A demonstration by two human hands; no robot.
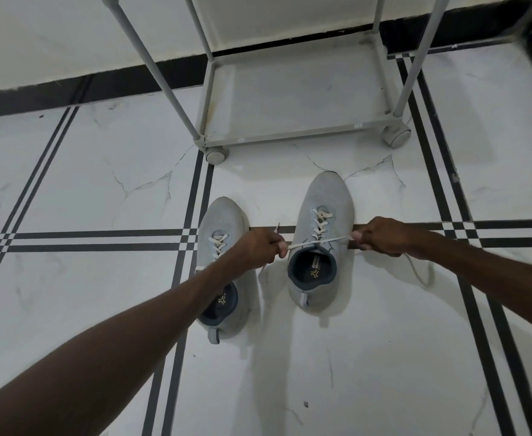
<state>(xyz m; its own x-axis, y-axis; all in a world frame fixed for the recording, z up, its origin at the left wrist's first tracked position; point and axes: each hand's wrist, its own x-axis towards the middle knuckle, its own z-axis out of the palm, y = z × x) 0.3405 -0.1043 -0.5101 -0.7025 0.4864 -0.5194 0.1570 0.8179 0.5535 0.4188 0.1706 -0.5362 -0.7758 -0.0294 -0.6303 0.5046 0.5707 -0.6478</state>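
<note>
Two light grey sneakers stand side by side on the tiled floor, toes pointing away from me. The right sneaker (323, 215) has a white lace (318, 241) stretched taut across its opening. My left hand (257, 247) pinches one end of that lace, and my right hand (384, 236) pinches the other end, each pulled out to its own side. A loose tail of lace trails on the floor below my right hand. My left forearm crosses over the left sneaker (222, 221) and hides part of its opening.
A grey wheeled rack (290, 135) with upright poles stands just beyond the shoes, its casters (216, 155) near the toes. The floor (85, 190) is white marble-look tile with black stripes. A white wall with a black skirting runs behind the rack.
</note>
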